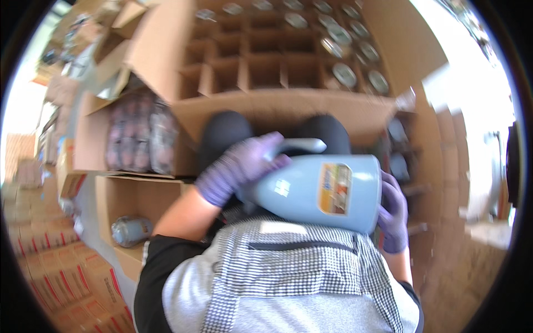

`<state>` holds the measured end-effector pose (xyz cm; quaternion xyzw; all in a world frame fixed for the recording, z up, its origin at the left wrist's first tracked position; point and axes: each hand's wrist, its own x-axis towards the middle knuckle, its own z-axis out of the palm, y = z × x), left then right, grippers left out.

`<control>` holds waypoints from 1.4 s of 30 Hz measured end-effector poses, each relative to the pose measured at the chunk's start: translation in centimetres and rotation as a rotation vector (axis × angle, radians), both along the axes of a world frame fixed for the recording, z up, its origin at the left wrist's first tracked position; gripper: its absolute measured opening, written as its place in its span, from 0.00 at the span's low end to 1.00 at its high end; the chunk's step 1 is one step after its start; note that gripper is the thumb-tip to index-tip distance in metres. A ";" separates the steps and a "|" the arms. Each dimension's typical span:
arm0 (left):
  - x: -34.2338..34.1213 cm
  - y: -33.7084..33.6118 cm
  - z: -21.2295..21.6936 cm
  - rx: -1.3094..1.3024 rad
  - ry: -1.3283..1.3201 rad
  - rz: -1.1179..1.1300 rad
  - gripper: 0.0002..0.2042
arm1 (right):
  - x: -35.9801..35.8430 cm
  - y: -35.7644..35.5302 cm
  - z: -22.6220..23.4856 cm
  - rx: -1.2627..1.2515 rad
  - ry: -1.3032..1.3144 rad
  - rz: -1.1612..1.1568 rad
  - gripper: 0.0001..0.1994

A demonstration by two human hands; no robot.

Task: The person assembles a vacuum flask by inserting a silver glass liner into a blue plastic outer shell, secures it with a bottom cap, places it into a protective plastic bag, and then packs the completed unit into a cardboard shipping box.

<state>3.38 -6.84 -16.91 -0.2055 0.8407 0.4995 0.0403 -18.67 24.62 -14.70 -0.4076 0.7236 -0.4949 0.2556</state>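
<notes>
A light blue jug [297,191] with a side handle [302,146] and a picture label on its body lies sideways across my lap, its base toward the right. My left hand [247,166], in a purple striped glove, is wrapped round the jug's narrow top end, close to the handle. Against the round base rests my right hand [393,213], also gloved in purple, its fingers bent round the rim and partly hidden behind it. Below the jug is my checked apron [302,266].
Ahead, a large carton [277,102] has cardboard dividers, with clear-wrapped items in several cells. At left, one open carton [91,133] holds wrapped pinkish goods; a lower one [114,197] holds a wrapped blue item [133,230]. Stacked cartons [72,283] stand lower left.
</notes>
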 end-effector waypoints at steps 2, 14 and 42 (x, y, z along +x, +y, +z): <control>0.0 0.7 0.8 0.072 -0.092 -0.067 0.41 | 2.2 3.2 -1.8 0.054 0.002 -0.011 0.17; 0.6 4.8 3.1 -0.037 0.091 0.041 0.48 | 2.6 8.0 0.4 -0.102 0.913 0.085 0.20; 8.9 9.8 -5.9 0.097 0.361 0.202 0.22 | -3.2 -16.3 8.3 0.124 0.188 0.571 0.33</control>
